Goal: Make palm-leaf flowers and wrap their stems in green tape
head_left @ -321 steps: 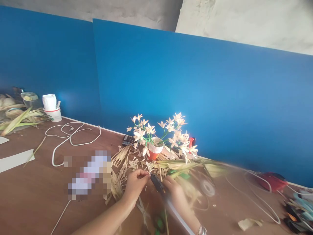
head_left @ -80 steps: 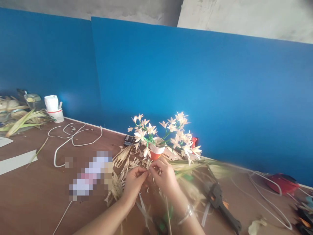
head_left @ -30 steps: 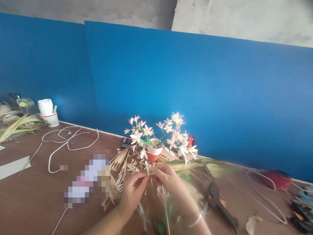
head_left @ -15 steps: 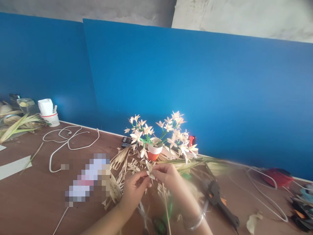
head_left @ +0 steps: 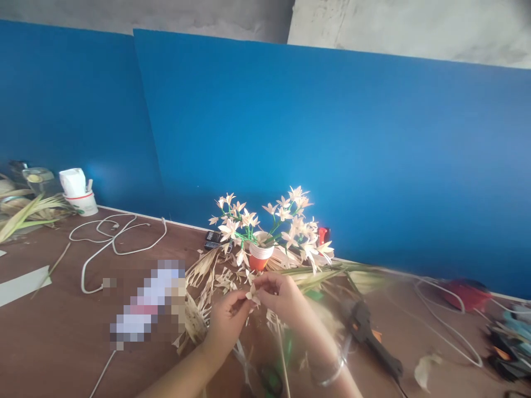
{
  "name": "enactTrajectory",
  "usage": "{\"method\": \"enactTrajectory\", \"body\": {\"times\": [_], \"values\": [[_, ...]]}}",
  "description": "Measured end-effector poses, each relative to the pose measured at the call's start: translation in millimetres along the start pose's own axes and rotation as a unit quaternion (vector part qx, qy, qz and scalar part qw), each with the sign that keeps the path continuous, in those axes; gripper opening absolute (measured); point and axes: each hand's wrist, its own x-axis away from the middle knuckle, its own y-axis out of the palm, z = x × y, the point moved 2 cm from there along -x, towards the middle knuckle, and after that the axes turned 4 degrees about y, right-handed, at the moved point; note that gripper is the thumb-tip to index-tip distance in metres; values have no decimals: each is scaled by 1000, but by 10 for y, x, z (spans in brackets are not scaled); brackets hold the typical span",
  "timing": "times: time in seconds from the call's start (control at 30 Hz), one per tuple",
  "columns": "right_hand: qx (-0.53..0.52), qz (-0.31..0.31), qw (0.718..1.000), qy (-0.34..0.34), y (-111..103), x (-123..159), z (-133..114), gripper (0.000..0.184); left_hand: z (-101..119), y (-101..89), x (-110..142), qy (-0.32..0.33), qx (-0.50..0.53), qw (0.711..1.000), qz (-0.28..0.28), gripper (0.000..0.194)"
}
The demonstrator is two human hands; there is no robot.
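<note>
Between the fingertips of both hands is a small cream flower (head_left: 252,294) with pointed petals, made of dried leaf. My left hand (head_left: 228,318) pinches it from the lower left, and my right hand (head_left: 276,292) pinches it from the upper right. Just beyond them stands a white-and-orange pot (head_left: 259,258), from which green stems with many similar cream flowers (head_left: 296,229) spread to both sides. Dried leaf pieces (head_left: 207,282) lie around the pot. Below my hands are a thin pale stick (head_left: 283,354) and scissors (head_left: 243,359), partly hidden by my forearms.
A black glue gun (head_left: 369,337) lies to the right on the brown table (head_left: 53,348), near a red object (head_left: 468,296) and cables. On the left are a white cable (head_left: 87,271), a blurred-out object (head_left: 145,304) and a white cup (head_left: 83,203). Behind rises a blue panel (head_left: 311,127).
The flower has turned slightly between my fingers, and its petals show more clearly. Both hands keep their pinch. The view has shifted a little to the right.
</note>
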Motion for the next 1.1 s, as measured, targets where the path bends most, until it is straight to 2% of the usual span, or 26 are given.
{"method": "enactTrajectory", "body": {"times": [0.17,0.37,0.57,0.67,0.9,1.1], "values": [[4,-1,1000,-9,-19,31,-24,27,56,-13,4,5,-15,1000,0,14],[11,-2,1000,-20,-33,57,-75,28,112,-1,-7,-24,26,999,0,15],[27,-6,998,-47,-49,63,-98,31,151,16,-28,-19,56,998,-29,13],[22,-12,999,-46,-62,61,-96,33,148,23,-37,-28,58,997,-43,14],[19,-28,999,-38,-91,68,-105,33,85,38,-26,-96,51,993,-44,15],[26,-23,999,-36,-102,47,-103,30,57,11,-9,-94,39,994,-48,17]]}}
